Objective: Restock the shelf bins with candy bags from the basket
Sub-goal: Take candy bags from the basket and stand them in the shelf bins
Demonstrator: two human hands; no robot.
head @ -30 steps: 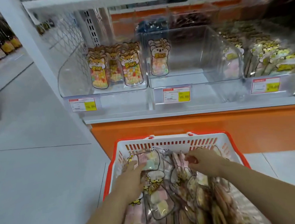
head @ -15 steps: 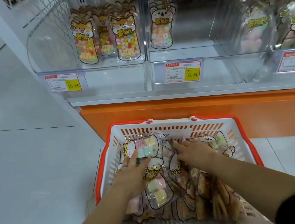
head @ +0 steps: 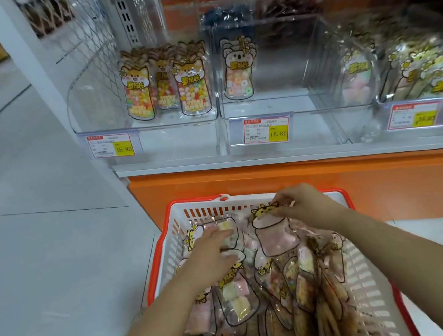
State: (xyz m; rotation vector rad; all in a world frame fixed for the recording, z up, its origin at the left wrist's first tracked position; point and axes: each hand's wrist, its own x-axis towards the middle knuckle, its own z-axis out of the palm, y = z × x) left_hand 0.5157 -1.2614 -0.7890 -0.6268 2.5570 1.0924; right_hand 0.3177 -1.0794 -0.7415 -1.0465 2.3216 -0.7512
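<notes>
Both forearms were stretched down into the basket (head: 371, 296), which was set on the floor beneath the shelf bins (head: 102, 106). The left hand (head: 212, 257) was laid palm-down on the heaped candy bags (head: 237, 297), its grip slack, fingers straight and apart, nothing held. The right hand (head: 302, 203) was raised near the far rim, its grip pinched together on the top of a pink candy bag (head: 273, 239).

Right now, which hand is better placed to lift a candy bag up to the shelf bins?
The right hand: it pinches the top of a pink bag, on the side nearest the shelf. The left hand only rests flat on other bags.
</notes>
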